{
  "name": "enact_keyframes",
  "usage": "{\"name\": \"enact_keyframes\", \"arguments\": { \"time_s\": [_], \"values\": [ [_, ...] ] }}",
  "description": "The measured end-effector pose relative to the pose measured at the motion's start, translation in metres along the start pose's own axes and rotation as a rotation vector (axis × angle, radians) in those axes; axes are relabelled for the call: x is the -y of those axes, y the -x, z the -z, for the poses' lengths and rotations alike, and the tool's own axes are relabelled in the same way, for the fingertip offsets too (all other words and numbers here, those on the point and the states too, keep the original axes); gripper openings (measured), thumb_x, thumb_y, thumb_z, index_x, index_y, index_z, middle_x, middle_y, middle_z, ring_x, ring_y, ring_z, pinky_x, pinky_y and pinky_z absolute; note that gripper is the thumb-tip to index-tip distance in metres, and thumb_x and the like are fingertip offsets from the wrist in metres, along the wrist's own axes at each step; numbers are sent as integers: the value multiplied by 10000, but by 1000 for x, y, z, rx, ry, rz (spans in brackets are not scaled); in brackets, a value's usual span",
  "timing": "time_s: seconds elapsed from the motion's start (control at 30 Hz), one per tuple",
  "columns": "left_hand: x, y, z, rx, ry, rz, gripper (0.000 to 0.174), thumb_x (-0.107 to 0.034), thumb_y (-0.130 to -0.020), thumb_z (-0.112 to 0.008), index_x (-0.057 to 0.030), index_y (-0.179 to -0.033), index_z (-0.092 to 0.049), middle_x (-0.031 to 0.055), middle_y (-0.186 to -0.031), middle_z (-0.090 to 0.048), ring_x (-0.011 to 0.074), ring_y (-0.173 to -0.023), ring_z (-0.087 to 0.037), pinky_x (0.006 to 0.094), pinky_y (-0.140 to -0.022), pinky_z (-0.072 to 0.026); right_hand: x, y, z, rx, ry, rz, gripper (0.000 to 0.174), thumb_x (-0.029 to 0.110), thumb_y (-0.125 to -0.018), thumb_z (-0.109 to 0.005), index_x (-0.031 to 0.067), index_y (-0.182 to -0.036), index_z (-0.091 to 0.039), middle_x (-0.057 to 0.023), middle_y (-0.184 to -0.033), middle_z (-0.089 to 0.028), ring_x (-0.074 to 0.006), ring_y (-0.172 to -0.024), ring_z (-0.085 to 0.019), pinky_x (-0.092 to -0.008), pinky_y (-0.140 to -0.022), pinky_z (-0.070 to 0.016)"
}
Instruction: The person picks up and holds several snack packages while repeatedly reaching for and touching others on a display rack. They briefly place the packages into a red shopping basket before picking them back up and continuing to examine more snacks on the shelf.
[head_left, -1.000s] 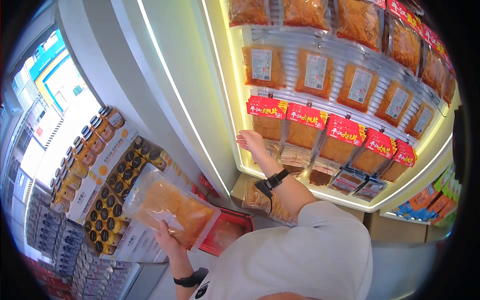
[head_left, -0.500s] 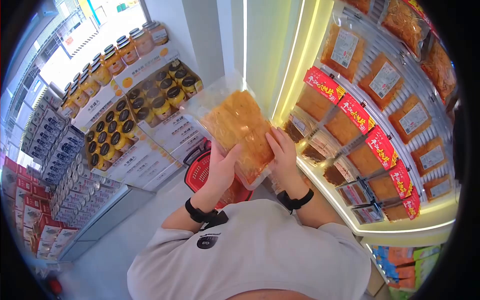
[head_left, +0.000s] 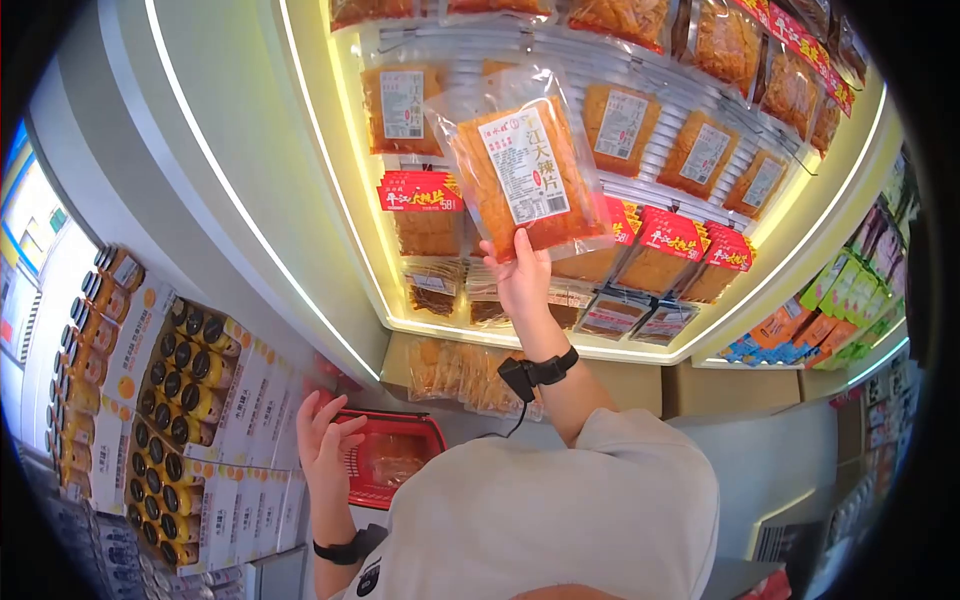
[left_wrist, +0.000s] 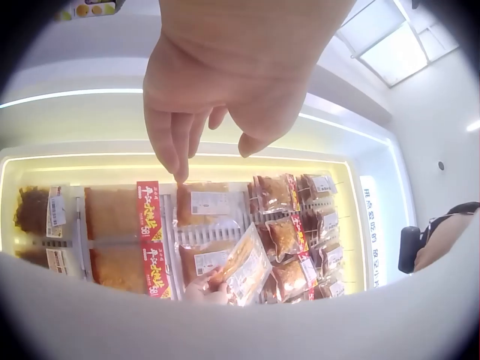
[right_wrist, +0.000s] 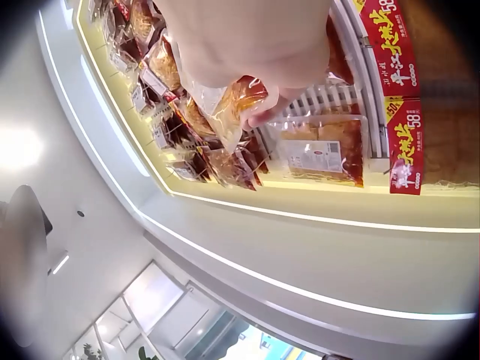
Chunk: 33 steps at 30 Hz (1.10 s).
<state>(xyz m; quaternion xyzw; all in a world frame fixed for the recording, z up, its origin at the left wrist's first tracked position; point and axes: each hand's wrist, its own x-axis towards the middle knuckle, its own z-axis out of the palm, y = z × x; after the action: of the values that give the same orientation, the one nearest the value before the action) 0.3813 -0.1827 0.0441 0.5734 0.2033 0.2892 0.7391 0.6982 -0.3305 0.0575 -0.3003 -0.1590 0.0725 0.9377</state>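
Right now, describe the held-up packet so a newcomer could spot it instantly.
In the head view, find the yellow-lit display. Before it, the right hand holds an orange packet by its lower edge. Unlike the hanging packets behind, it is gripped and tilted.

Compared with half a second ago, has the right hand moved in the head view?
Yes: rightward against the lit display shelf, from beside its left edge to before its hanging packets. The right hand now holds up a labelled clear packet.
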Motion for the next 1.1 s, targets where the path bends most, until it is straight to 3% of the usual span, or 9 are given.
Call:
{"name": "enact_keyframes", "arguments": {
  "time_s": [0.03,0.33,0.67,1.1],
  "values": [
    [-3,2,-2,-26,34,33,491,-59,-901,-438,-48,-1369,-291,197,-1256,-498,257,-920,-646,257,-709,-540,4,-9,-3,-5,-5,35,263,192,-954,-490,26,-1155,-458,-132,-1044,-628,-260,-807,-670,-297,-593,-559],
    [4,2,4,0,70,31,479,-71,-908,-456,-43,-1362,-302,199,-1233,-508,265,-905,-647,271,-703,-548,-3,-38,-40,-63,-102,165,248,217,-960,-483,41,-1135,-467,-115,-1022,-619,-224,-807,-658,-298,-632,-550],
    [6,9,11,-46,64,33,451,-51,-911,-433,-42,-1348,-319,187,-1225,-518,247,-891,-652,255,-688,-547,-12,-46,-41,-130,-140,138,262,229,-966,-468,50,-1156,-454,-110,-1057,-601,-230,-847,-647,-307,-660,-538],
    [6,11,8,-55,22,46,456,-90,-917,-438,-57,-1354,-312,163,-1205,-532,244,-871,-655,277,-681,-544,-52,-156,2,-154,-270,12,312,270,-938,-531,35,-1127,-449,-127,-1066,-582,-281,-885,-622,-368,-774,-534]
  ]
}}
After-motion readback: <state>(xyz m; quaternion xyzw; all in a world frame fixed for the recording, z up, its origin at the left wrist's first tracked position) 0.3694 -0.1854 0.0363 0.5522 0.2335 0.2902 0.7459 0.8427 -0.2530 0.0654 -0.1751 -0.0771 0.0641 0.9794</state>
